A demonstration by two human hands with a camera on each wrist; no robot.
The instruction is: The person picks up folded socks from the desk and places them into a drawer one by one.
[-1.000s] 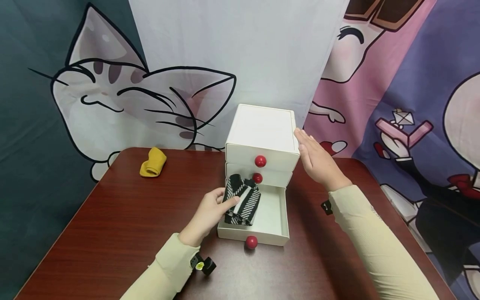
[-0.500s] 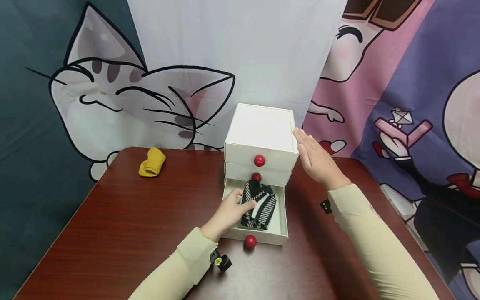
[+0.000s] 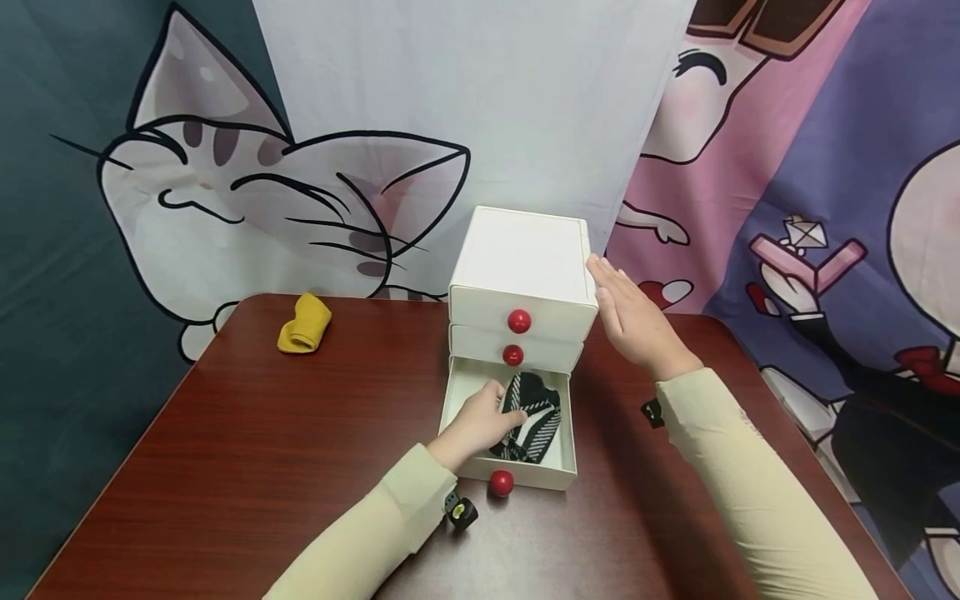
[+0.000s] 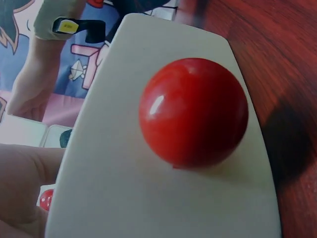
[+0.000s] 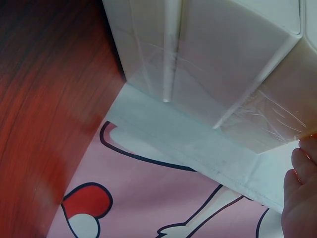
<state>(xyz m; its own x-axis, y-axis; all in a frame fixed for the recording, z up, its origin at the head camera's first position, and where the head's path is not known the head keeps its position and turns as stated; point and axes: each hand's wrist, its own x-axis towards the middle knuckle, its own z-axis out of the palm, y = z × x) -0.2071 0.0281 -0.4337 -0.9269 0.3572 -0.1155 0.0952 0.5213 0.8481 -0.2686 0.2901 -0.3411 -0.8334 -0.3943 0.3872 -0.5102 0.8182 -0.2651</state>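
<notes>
A folded black-and-white patterned sock (image 3: pixel 542 429) lies low inside the pulled-out bottom drawer (image 3: pixel 536 477) of a small white drawer cabinet (image 3: pixel 525 254). My left hand (image 3: pixel 477 427) reaches in over the drawer's left side and pinches the sock, thumb on top. In the left wrist view, the drawer front with its red knob (image 4: pixel 193 113) hides most of that hand (image 4: pixel 20 183). With straight fingers, my right hand (image 3: pixel 641 325) rests against the cabinet's upper right side; its fingertips touch the side wall in the right wrist view (image 5: pixel 302 183).
A folded yellow sock (image 3: pixel 305 325) lies at the back left of the brown wooden table (image 3: pixel 300 433). Two upper drawers with red knobs (image 3: pixel 519 321) are pushed in above the bottom one. Behind the table hangs a cartoon-printed cloth (image 3: pixel 360 75).
My left hand has carried the black-and-white sock rightward from the drawer's left edge and lowered it into the drawer. My right hand stays against the cabinet.
</notes>
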